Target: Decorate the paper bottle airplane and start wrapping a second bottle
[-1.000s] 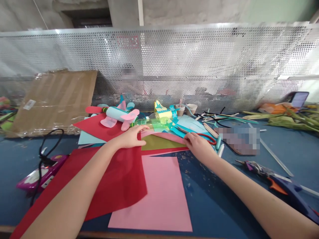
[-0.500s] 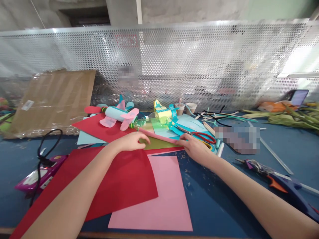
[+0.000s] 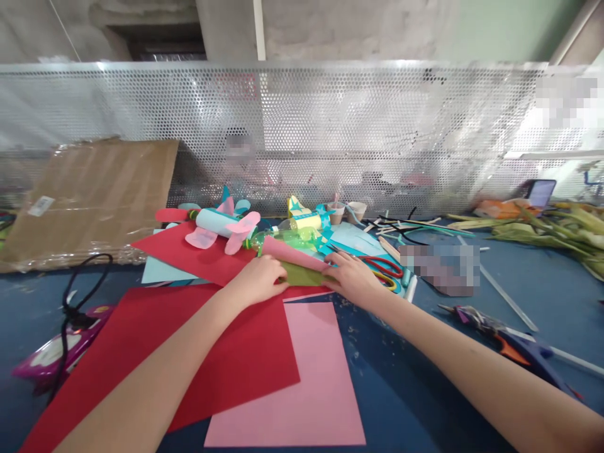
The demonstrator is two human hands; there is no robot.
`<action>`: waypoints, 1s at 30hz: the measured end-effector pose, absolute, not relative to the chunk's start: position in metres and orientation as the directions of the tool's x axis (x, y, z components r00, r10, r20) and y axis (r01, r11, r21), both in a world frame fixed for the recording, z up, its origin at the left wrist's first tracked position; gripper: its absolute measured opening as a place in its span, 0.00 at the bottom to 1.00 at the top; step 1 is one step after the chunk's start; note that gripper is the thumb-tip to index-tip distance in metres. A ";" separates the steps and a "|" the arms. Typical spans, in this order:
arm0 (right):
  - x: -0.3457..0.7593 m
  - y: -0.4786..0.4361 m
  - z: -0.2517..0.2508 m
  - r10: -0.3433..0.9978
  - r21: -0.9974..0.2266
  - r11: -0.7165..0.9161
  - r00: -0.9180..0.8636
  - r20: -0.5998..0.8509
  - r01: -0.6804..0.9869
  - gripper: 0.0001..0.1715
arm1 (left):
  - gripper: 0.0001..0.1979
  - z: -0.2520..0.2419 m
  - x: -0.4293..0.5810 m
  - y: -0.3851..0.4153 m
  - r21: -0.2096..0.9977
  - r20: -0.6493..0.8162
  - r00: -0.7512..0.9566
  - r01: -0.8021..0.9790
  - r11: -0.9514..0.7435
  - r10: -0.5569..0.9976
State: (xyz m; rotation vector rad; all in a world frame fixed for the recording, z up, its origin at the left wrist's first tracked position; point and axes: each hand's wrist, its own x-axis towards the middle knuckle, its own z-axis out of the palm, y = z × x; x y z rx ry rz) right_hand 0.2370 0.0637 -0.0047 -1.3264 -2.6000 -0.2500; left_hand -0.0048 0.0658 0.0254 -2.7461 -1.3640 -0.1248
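My left hand point(image 3: 262, 280) is closed, its fingertips pinching at the left front part of an olive-green sheet of paper point(image 3: 304, 275). My right hand point(image 3: 352, 277) is closed at the right end of a pink paper point(image 3: 292, 253), which stands tilted up behind the green sheet. Part of both papers is hidden by my fingers. Just beyond lies a clear green plastic bottle point(image 3: 295, 236). Red-handled scissors point(image 3: 384, 264) lie beside my right hand. A red sheet point(image 3: 226, 352) and another pink sheet point(image 3: 311, 402) lie nearer to me.
A bottle craft with pink paper fins point(image 3: 214, 221) lies back left, before a cardboard sheet point(image 3: 104, 201). At right are a glue gun point(image 3: 500, 333) and leafy husks point(image 3: 542, 220). A purple power strip point(image 3: 70, 352) lies left; paper cups point(image 3: 356, 212) stand at the back.
My left hand has come down and closed at the green sheet. My right hand has shifted slightly left. The pink paper shows a broader face than before. The view has tilted up slightly.
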 end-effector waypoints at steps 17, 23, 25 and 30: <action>0.239 0.088 -0.012 0.708 -0.159 0.584 -0.404 0.579 0.796 0.11 | 0.54 0.013 -0.031 0.086 0.298 0.532 0.321 0.795 -0.529 0.783; 0.238 0.076 -0.002 0.535 -0.126 0.702 -0.402 0.743 0.701 0.12 | 0.59 0.005 -0.042 0.096 0.438 0.451 0.319 0.734 -0.519 0.833; 0.236 0.067 -0.001 0.466 -0.107 0.734 -0.384 0.797 0.670 0.12 | 0.58 0.006 -0.043 0.095 0.442 0.449 0.317 0.734 -0.516 0.836; 0.233 0.044 0.013 0.485 -0.219 0.720 -0.251 0.838 0.658 0.10 | 0.56 0.012 -0.047 0.092 0.482 0.472 0.293 0.704 -0.522 0.832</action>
